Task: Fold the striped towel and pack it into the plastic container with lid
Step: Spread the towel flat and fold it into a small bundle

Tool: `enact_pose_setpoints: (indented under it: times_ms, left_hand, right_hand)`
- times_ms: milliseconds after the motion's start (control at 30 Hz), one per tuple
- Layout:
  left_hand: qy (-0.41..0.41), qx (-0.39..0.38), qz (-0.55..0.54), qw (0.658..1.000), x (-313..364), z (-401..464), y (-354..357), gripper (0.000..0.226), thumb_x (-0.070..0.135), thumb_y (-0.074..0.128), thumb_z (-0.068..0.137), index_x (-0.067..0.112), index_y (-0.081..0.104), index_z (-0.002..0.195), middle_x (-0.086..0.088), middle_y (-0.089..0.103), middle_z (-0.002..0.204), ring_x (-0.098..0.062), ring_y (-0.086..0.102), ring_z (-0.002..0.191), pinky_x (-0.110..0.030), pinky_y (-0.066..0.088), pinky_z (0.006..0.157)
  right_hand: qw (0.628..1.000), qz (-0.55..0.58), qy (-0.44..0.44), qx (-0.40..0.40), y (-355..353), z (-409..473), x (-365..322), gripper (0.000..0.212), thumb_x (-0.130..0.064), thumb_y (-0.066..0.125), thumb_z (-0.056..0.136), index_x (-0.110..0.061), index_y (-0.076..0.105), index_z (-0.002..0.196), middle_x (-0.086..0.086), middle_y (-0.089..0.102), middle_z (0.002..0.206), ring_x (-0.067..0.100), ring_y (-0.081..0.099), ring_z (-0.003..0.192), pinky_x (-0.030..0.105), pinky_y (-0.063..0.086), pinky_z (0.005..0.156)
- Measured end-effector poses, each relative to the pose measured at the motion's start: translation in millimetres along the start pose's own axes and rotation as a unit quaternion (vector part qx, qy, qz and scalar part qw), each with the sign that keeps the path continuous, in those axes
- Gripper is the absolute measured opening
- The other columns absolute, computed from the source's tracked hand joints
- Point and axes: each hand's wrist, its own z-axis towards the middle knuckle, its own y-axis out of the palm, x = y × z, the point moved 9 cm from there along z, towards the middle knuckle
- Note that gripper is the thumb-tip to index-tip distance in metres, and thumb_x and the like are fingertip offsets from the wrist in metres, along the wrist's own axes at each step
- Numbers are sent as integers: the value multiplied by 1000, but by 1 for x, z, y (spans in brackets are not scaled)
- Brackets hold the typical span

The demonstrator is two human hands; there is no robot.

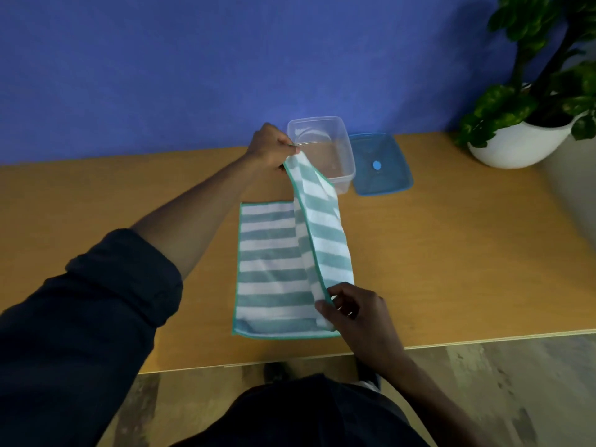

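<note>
The striped towel, teal and white with a green hem, lies on the wooden table with its right side lifted off the surface. My left hand pinches the far corner of that raised edge, in front of the clear plastic container. My right hand pinches the near corner of the same edge, close to the table's front edge. The container stands open and empty behind the towel. Its blue lid lies flat on the table just right of it.
A white pot with a green plant stands at the table's back right corner. A blue wall runs behind the table. The table's front edge is near my body, with floor below it.
</note>
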Motion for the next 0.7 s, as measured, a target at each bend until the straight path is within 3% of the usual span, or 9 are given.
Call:
enact_pose_setpoints:
  times_ms: [67,133,233,333,400,567,633,700]
  left_hand:
    - [-18,-15,-47,999,-14,-2,-2,19,17,73,81,0,73,89,-5,57,58,-3,50,38,-17,43,40]
    - [-24,-33,-84,996,-26,-7,-6,15,17,73,81,2,71,86,-4,54,57,0,45,35,-14,38,38]
    - [-55,-58,-130,988,-49,-12,-8,9,17,78,75,15,69,77,-4,62,71,-5,57,58,-19,48,55]
    - [-92,-66,-170,979,-80,-16,-10,19,6,80,71,11,67,84,-8,66,85,-13,65,71,-24,56,65]
    - [-103,-63,-187,975,-96,-18,-13,23,-1,78,71,7,65,89,-11,65,87,-10,66,66,-22,57,62]
    - [-122,-56,-169,976,-140,-16,-17,22,-10,71,73,9,63,79,-6,63,76,-2,64,52,-16,53,51]
    - [-127,-38,-132,982,-159,-11,-19,21,-7,73,72,5,66,88,-8,62,77,-7,61,58,-13,51,52]
    - [-122,-23,-98,987,-172,-6,-25,28,-2,76,71,2,69,98,-11,63,83,-14,59,70,-21,53,65]
  right_hand:
    - [1000,8,-14,9,10,-1,-11,10,-26,74,84,-21,70,92,-5,71,72,12,66,63,25,52,55]
    - [1000,-6,-28,11,25,1,-18,11,-25,75,83,-23,70,92,-13,68,67,9,61,58,16,45,54]
    - [997,-54,-47,0,54,6,-25,16,-27,73,85,-23,69,100,-17,62,63,4,59,58,8,39,54]
    - [993,-99,-61,-17,87,16,-27,25,-29,69,87,-21,68,111,-8,72,84,-2,57,57,3,39,57]
    - [990,-119,-66,-29,107,23,-26,29,-27,67,87,-21,68,116,-2,76,95,3,62,64,9,45,64]
    - [990,-135,-41,-16,148,39,-9,34,-23,65,86,-18,67,120,4,75,103,18,70,82,26,53,77]
    - [989,-142,-32,-17,157,39,-4,36,-21,65,85,-18,66,121,4,75,105,20,70,86,29,54,81]
    - [988,-150,-29,-22,167,40,1,39,-18,64,84,-17,65,123,4,74,108,21,69,88,31,54,82]
